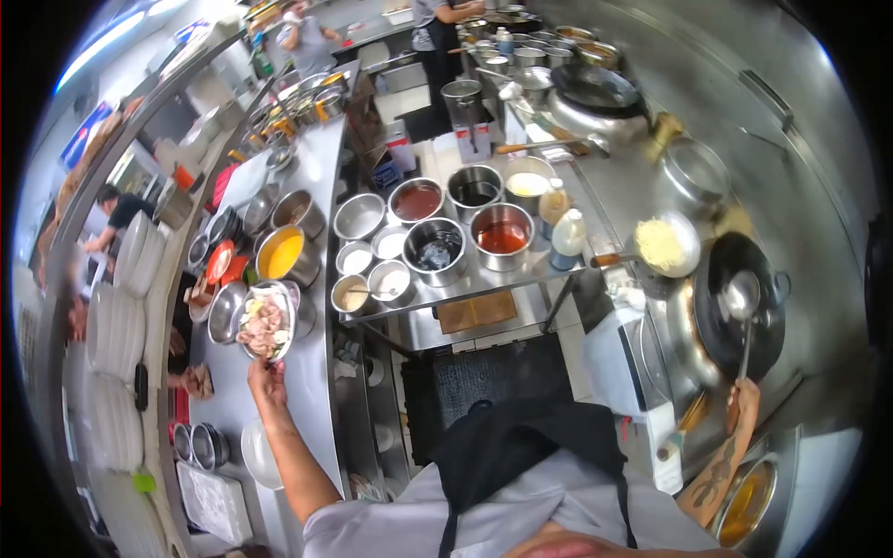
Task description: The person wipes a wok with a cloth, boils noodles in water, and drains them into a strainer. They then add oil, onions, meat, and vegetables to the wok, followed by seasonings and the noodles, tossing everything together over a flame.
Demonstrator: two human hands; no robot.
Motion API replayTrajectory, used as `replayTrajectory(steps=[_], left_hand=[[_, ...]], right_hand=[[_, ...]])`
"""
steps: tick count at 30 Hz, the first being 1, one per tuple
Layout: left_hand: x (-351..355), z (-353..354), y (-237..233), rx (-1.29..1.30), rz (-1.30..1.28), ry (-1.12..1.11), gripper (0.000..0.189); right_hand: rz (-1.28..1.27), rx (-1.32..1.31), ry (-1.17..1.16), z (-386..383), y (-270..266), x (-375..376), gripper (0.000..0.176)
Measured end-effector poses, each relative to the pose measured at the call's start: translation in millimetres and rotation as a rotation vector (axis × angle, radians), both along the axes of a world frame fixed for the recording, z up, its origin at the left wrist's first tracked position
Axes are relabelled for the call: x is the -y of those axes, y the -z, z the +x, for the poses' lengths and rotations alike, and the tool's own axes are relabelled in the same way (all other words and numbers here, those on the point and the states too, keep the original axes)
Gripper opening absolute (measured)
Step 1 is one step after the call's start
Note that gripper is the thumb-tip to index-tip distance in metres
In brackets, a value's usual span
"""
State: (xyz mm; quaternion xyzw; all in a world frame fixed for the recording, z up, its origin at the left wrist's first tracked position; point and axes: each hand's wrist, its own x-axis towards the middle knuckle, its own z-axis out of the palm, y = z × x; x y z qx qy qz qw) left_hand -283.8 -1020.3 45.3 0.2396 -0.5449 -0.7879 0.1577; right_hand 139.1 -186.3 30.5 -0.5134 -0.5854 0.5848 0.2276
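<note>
My apron black, my shirt pale grey | my right forearm dark-inked, lower right | my ladle silver, wok black | noodles pale yellow, right | my bowl silver, meat pink, left of centre | centre sauce orange-red | plates white, left

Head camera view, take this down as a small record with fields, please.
left hand: gripping the near rim of a bowl
bowl contents: pinkish meat pieces
right hand: gripping the handle of a ladle
ladle head: over the wok
beside wok: plate of pale yellow shreds
middle table: metal pots, some with sauces; two bottles
background: other people
</note>
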Motion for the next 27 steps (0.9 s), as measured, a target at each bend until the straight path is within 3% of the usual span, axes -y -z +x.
replayTrajectory(steps=[2, 4, 6, 9, 12, 14, 17, 19, 21, 22, 23, 24, 26, 27], left_hand=[[-40.6, -12.0, -0.7, 0.042, -0.007, 0.103, 0.012], [-87.3, -18.1, 1.5, 0.030, -0.004, 0.249, 0.015], [-143.3, -22.4, 1.4, -0.014, 0.003, 0.453, 0.020], [-231.6, -30.9, 9.8, 0.003, 0.091, 0.616, 0.020], [-309.9, -35.7, 17.2, 0.056, 0.099, 0.793, 0.018], [-359.4, -28.9, 12.2, 0.091, 0.061, 0.854, 0.015], [-425.8, -17.9, 3.4, 0.104, 0.045, 0.986, 0.012], [-462.9, -18.0, 8.2, 0.135, 0.044, 1.077, 0.012], [-502.3, -7.2, -0.2, 0.099, 0.060, 1.187, 0.016], [-521.5, -2.1, -4.4, 0.088, 0.055, 1.227, 0.017], [-534.6, -0.9, -8.8, 0.103, 0.056, 1.291, 0.021], [-557.2, -1.1, -3.1, 0.102, 0.056, 1.330, 0.023], [-588.6, -0.9, 1.7, 0.102, 0.086, 1.426, 0.026], [-604.0, -0.7, 1.2, 0.106, 0.084, 1.463, 0.026]], right_hand=[[0.023, -0.044, 0.045, 18.6, 27.6, -14.5, 0.004], [0.132, 0.183, 0.060, 25.0, 63.9, -55.4, 0.007], [0.581, 0.422, 0.045, 38.8, 127.9, -110.9, 0.010], [0.409, 0.346, 0.048, 22.8, 102.5, -86.4, 0.008], [0.189, 0.207, -0.043, 18.0, 35.6, -38.9, 0.008], [0.026, -0.067, -0.040, 21.8, 23.1, -18.8, 0.008], [0.029, 0.036, -0.040, 30.1, 49.5, -37.4, 0.008], [0.285, 0.125, -0.042, 29.5, 42.6, -42.9, 0.009], [0.394, 0.349, 0.107, 25.1, 56.9, -60.8, 0.019], [0.363, 0.351, 0.171, 17.6, 39.9, -50.9, 0.027], [0.520, 0.466, 0.185, 12.5, 49.2, -50.3, 0.028], [0.516, 0.401, 0.205, 5.7, 55.9, -56.6, 0.025], [0.232, 0.410, 0.160, -5.5, 38.8, -53.9, 0.022], [0.241, 0.371, 0.105, -3.6, 38.2, -53.5, 0.024]])
